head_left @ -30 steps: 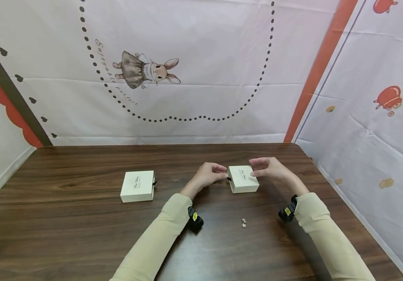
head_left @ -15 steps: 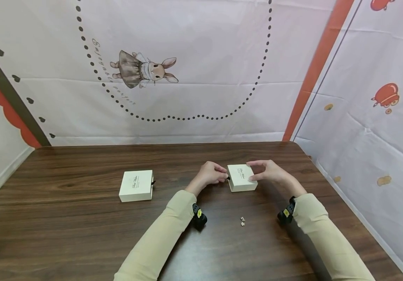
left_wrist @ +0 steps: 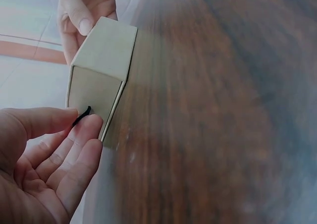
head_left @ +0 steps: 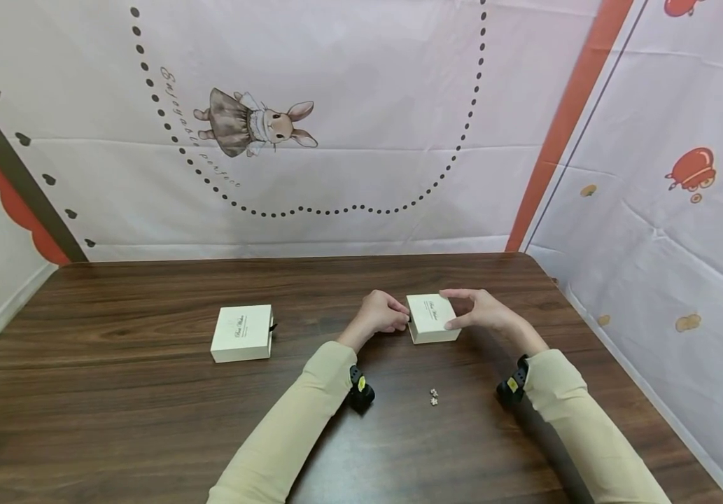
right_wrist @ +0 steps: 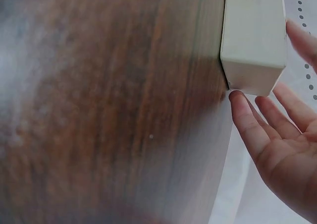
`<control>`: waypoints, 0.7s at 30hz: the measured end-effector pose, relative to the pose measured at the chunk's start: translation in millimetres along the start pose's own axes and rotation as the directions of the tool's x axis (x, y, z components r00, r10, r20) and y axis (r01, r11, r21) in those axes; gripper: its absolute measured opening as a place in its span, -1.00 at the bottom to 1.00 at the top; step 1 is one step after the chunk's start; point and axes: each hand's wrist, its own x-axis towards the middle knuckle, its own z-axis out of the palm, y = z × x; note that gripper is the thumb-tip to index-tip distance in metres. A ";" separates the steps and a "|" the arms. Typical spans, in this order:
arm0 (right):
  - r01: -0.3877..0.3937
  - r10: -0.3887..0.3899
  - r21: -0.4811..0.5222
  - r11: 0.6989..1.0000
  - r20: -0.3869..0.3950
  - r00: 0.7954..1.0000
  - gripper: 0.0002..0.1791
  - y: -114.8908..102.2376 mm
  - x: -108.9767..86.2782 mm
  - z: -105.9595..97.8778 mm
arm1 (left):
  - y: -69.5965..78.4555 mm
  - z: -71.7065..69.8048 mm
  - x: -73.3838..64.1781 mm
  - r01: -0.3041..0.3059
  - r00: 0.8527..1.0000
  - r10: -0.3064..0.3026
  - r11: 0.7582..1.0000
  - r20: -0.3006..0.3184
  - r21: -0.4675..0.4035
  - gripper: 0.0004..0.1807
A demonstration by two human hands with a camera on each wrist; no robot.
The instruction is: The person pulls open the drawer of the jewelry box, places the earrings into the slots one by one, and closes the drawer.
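Note:
In the head view a small cream gift box [head_left: 427,318] with dark printed lettering stands on the table, between my two hands. My left hand [head_left: 375,313] is at its left end. There, in the left wrist view, thumb and finger pinch a short black ribbon tab [left_wrist: 82,116] that sticks out of the box's end face. My right hand [head_left: 486,312] steadies the box from the right, thumb and forefinger on its top edges. The right wrist view shows the other fingers [right_wrist: 241,110] against the box's plain end.
A second cream box [head_left: 241,334] of the same kind lies to the left, its black tab [head_left: 274,327] pointing right. Two tiny pale flower-shaped pieces [head_left: 433,397] lie in front of the gripped box. A printed cloth [head_left: 361,175] hangs behind the brown table [head_left: 115,420].
My left hand has moved slightly right, its fingers closing on the ribbon tab. The right thumb and forefinger have settled onto the box, which stays in place.

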 end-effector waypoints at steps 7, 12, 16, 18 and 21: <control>0.006 -0.007 0.030 1.000 0.026 1.000 -0.09 0.6 0.3 0.9 | -1.3 2.1 0.6 -0.007 1.000 0.007 1.000 -0.015 0.011 -0.94; 0.015 -0.015 0.000 1.000 0.021 1.000 -0.10 -0.2 -0.1 1.1 | -1.6 2.4 -0.2 -0.002 1.000 0.003 0.999 -0.026 0.036 -0.91; 0.024 -0.023 -0.043 0.999 0.021 1.000 -0.11 -1.8 -0.1 1.3 | -1.8 2.0 -1.0 -0.007 0.999 0.009 0.998 -0.039 0.055 -0.90; 0.021 -0.020 -0.050 0.999 0.021 1.000 -0.10 -1.5 0.3 0.9 | -1.9 1.7 -1.7 -0.015 0.999 0.017 0.998 -0.042 0.060 -0.90; 0.019 -0.017 -0.056 0.998 0.024 1.000 -0.09 -0.9 0.9 0.0 | -1.9 0.9 -2.6 -0.015 0.999 0.018 0.998 -0.038 0.064 -0.90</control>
